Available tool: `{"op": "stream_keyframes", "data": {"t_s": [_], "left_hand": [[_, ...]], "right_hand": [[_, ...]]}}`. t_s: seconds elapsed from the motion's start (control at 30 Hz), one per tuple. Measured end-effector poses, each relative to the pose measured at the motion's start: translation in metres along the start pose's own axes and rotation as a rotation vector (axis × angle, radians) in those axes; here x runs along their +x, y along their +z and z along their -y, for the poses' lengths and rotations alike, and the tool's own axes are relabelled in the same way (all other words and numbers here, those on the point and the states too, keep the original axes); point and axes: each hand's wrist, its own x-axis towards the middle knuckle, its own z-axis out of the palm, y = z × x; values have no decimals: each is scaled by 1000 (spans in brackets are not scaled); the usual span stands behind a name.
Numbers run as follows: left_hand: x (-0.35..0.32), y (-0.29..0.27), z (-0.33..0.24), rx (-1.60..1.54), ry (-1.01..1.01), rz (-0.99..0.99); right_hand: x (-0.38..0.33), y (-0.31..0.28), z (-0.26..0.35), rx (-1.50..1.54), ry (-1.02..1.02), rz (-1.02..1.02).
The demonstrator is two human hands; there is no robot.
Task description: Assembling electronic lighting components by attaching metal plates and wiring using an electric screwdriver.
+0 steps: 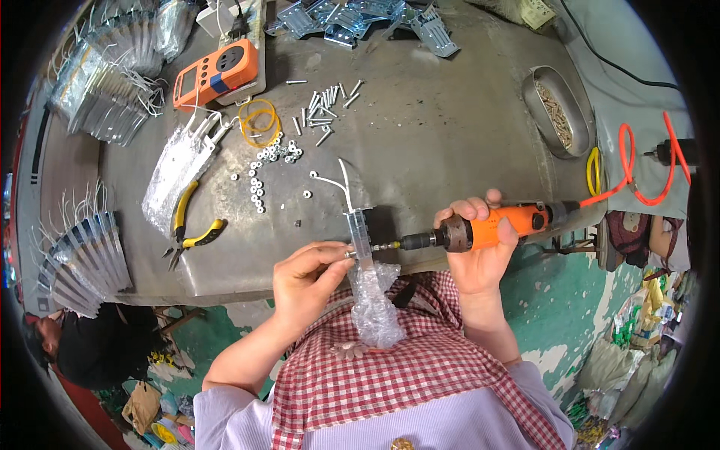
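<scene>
orange driver (487,231), within right fingers (466,209)

Dull metal, slick plastic, checked cloth
The desk (457,112) looks like scuffed, greyish metal with a low sheen; the power screwdriver (491,229) has a smooth orange plastic body; the bubble wrap (373,304) is clear, glossy, bumpy plastic; the brackets (435,34) and screws (323,101) are shiny metal; the apron (375,397) is matt woven cloth.

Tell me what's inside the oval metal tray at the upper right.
The tray holds a heap of small tan pieces, too tiny to identify; whatever lies beneath the top layer is covered.
</scene>
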Motion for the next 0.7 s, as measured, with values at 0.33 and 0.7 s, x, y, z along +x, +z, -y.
{"op": "stream_keyframes", "data": {"t_s": [0.33,0.7], "left_hand": [[12,-11,-25,584,132,164],[35,-4,-48,690,96,440]], "right_hand": [[0,2,-3,16,31,-23],[2,-5,2,44,-5,71]]}}
